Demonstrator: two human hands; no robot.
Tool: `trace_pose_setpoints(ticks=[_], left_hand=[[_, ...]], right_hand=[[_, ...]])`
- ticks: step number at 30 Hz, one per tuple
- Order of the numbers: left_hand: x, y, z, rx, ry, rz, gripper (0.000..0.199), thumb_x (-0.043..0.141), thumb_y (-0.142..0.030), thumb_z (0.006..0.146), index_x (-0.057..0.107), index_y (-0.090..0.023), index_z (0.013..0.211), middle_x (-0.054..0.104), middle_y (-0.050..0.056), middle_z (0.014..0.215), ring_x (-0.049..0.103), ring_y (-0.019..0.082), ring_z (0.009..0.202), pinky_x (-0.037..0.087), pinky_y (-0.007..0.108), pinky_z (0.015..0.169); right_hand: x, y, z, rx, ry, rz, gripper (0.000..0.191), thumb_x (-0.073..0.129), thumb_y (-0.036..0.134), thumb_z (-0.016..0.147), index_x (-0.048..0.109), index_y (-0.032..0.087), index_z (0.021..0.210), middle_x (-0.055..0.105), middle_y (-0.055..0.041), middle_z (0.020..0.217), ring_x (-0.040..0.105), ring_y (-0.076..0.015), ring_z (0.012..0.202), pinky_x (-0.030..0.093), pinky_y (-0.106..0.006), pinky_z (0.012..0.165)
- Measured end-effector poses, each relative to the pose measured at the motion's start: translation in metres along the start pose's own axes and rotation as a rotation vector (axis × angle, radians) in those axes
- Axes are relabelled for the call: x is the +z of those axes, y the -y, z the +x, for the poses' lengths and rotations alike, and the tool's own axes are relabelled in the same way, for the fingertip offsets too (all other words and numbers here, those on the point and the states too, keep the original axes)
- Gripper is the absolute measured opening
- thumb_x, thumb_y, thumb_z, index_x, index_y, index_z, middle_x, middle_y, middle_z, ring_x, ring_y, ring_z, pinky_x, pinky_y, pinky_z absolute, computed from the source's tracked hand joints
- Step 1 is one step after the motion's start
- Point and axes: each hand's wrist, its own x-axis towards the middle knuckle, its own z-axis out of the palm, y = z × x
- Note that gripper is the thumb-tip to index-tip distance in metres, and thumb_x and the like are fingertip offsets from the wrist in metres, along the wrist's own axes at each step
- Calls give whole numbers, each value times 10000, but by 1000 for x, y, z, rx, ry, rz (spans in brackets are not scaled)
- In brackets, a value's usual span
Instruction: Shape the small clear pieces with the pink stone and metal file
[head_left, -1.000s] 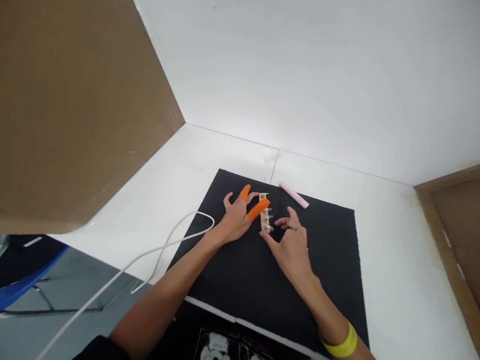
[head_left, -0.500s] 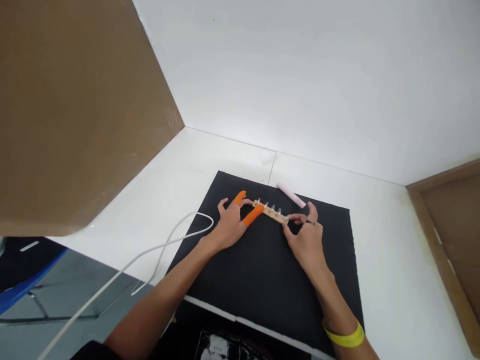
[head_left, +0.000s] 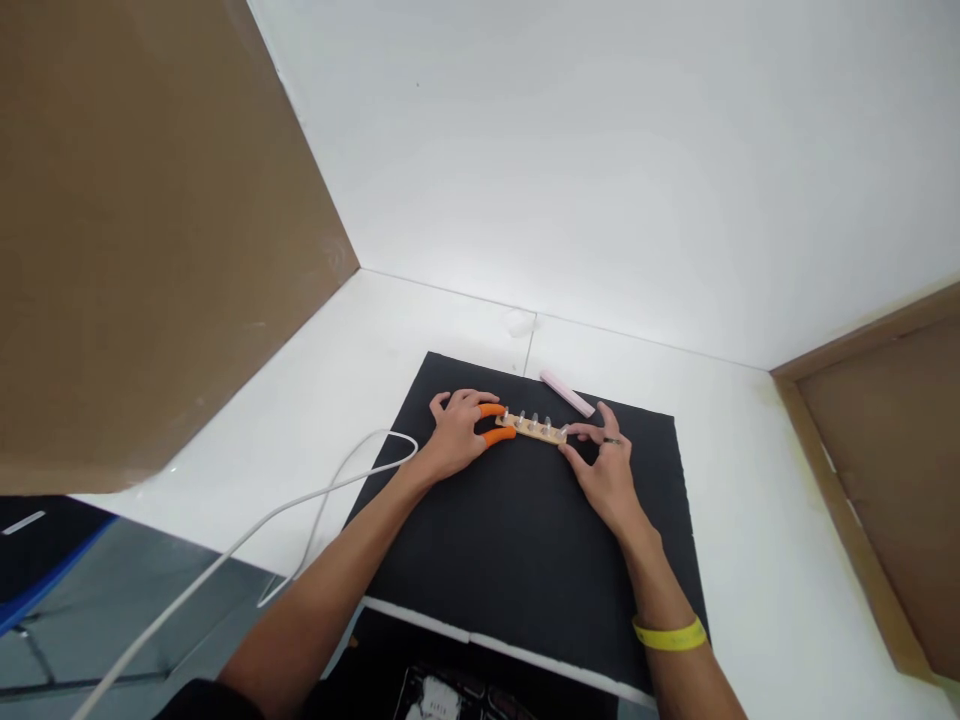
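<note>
A narrow wooden strip (head_left: 531, 430) lies across the black mat (head_left: 517, 530), bearing a row of several small clear pieces (head_left: 534, 421). My left hand (head_left: 459, 430) wears orange covers on its thumb and index finger, which grip the strip's left end. At the right end, my right hand (head_left: 606, 468) pinches the strip between thumb and index finger; it has a ring on one finger and a yellow band at the wrist. Just beyond the strip lies a pale pink bar (head_left: 567, 393), partly over the mat's far edge.
A white cable (head_left: 300, 498) loops over the white table (head_left: 277, 430) left of the mat. Brown panels stand at left (head_left: 165, 240) and right (head_left: 900, 440), with a white wall (head_left: 585, 170) behind. A small translucent item (head_left: 519, 322) sits near the wall.
My left thumb and index finger have shifted onto the strip's left end; the thumb lay over the strip before. The strip is turned slightly closer to level. The whole view has moved a little.
</note>
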Motion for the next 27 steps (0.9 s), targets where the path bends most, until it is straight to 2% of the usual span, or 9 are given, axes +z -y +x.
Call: trace_pose_setpoints(ticks=[5,9,12,14,15,27], left_hand=[[2,4,5,5,30,17,354,714,-375,1095,695,-199,1401,700,133,1448,731,280,1222,653,502,1037],[4,7,10,-11,33,5,347,721,-376,1089,707,-193,1383,698,134,1459,715,295,1269,629,529,1081],[5,8,12,-24,25,-23,154,765,-328,1056,809,-246,1179,762,87,1422,655,318,1373,440,646,1244],[6,8,12,-34,12,-47,64,790,-276,1029,848,-292,1053,807,43,1384,633,321,1393,299,679,1284],[6,8,13,-39,5,-58,75,800,-259,1016,856,-307,1033,818,29,1375,633,323,1388,267,680,1280],[9,10,13,-44,-50,-101,119,864,-218,931,869,-320,992,857,8,1291,666,338,1352,271,639,1230]], right_hand=[[2,-4,-3,5,6,34,503,713,532,1053,654,205,1431,702,-111,1419,707,-291,1259,565,-576,1127],[1,-4,-4,21,18,68,712,660,557,1058,435,216,1642,809,-82,1201,711,-308,1206,444,-610,1185],[-1,0,-4,18,37,77,753,639,488,1060,321,231,1692,846,-70,1146,703,-313,1193,365,-593,1198],[-3,3,-4,15,49,74,730,629,457,1059,323,245,1686,846,-77,1182,700,-315,1191,344,-581,1198],[-3,4,-5,14,52,72,720,627,451,1058,328,248,1681,845,-81,1192,697,-319,1195,338,-580,1199],[-3,5,-3,4,62,87,654,612,426,1057,364,256,1638,851,-61,1173,733,-287,1060,358,-548,1177]])
